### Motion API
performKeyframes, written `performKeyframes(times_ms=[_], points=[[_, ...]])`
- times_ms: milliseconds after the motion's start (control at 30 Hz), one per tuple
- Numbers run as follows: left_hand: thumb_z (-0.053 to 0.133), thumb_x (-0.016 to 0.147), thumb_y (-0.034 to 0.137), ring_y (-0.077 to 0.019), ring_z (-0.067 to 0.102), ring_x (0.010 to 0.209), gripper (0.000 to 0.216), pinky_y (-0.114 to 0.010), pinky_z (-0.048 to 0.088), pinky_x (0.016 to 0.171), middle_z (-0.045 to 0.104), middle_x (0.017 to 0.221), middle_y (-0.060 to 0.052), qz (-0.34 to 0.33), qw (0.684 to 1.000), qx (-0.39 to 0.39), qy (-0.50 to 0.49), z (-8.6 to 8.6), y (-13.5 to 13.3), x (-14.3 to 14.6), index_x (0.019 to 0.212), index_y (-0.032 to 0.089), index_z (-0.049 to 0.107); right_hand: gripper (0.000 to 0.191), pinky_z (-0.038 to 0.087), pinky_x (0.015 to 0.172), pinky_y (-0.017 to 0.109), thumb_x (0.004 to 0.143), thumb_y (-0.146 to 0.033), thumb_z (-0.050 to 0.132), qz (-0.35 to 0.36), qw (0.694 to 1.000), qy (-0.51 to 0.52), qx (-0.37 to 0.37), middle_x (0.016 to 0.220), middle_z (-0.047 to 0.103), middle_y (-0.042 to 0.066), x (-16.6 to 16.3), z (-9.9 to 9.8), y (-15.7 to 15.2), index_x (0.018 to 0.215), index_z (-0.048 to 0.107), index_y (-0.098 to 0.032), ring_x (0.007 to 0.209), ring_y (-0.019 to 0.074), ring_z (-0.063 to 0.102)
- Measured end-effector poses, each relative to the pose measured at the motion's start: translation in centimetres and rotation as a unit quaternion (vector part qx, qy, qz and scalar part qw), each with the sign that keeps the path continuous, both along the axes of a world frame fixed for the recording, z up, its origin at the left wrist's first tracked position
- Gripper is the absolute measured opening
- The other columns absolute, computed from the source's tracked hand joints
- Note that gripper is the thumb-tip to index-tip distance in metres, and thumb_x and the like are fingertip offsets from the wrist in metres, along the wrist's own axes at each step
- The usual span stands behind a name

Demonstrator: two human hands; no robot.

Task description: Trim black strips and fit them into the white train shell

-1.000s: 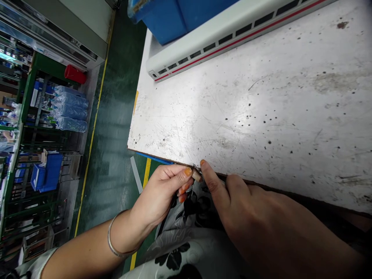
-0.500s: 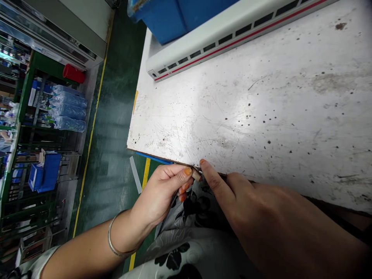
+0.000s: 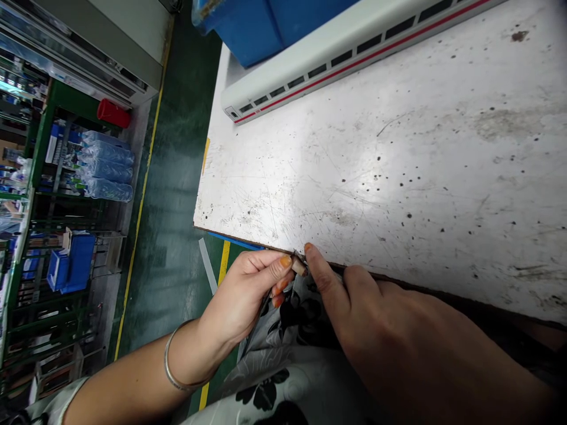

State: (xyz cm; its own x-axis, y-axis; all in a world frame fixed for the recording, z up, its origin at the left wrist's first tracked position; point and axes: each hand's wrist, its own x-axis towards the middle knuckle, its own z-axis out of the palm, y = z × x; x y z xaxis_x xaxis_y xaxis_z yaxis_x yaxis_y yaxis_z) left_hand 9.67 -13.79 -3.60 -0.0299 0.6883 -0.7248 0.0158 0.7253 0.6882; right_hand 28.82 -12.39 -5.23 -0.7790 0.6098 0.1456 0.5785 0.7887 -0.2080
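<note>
My left hand is closed in a pinch at the table's near edge. At its thumb tip shows a short tan piece, roughly cylindrical with a dark end; whether it is a held part or a wrapped fingertip I cannot tell. Beside it, a tiny metallic thing lies between the two hands, too small to name. My right hand comes from the right, its index finger stretched along the edge close to the metallic thing. Its thumb and the other fingertips are hidden beneath the hand.
A white model train car with a red stripe lies across the far side of the white, scratched table. Behind it stands a blue bin. To the left are a green floor and shelving with blue bins and bagged items.
My right hand has shifted slightly to the left and down, and its index finger has tilted a little. The left hand holds nearly the same position. The view has moved slightly.
</note>
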Motion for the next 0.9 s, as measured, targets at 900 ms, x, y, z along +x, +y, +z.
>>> performKeyframes(times_ms=[900], points=[[0.063,0.088,0.039,-0.01,0.035,0.053,0.038,-0.024,0.03,0.053,0.04,0.056,0.003,0.005,1.0,-0.004,-0.002,0.01,-0.06,-0.1,0.059,0.016,0.054,0.064,0.033,0.033,0.026,0.076,-0.008,0.042,0.017,0.997,0.044,-0.06,0.064,0.051,0.005,0.49,0.04,0.56,0.139,0.047,0.004,0.037,0.0153,0.045]])
